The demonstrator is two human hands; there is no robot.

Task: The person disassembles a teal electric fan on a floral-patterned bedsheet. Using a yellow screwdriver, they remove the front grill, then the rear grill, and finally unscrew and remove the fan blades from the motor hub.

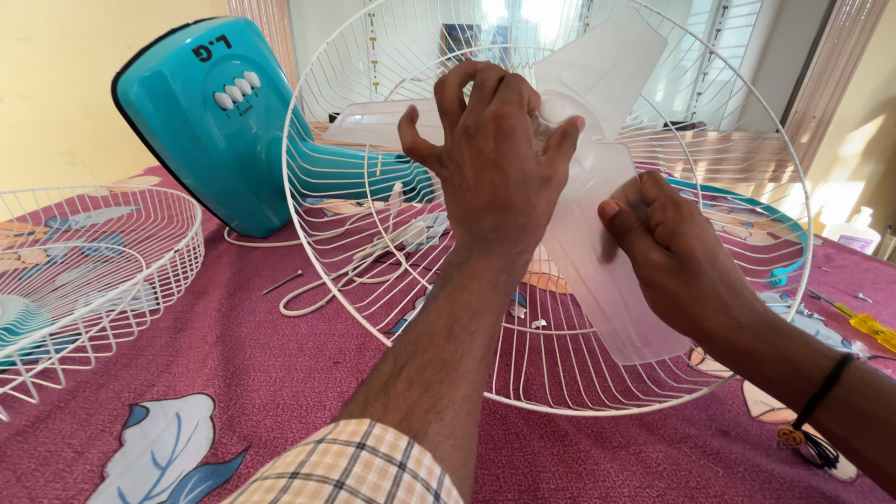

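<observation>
The left hand [490,154] grips the hub of the translucent fan blade [597,187]; the right hand [677,257] pinches the lobe at 5 o'clock. The blade looks light, thin and flexible, so holding it at the hub is judged safest. The wire guard [373,243] behind looks stiff.

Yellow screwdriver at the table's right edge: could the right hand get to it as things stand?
Probably yes. The yellow screwdriver lies bare on the cloth just beyond the right hand, outside the white wire guard. That hand would first have to release the translucent fan blade it is pinching.
</observation>
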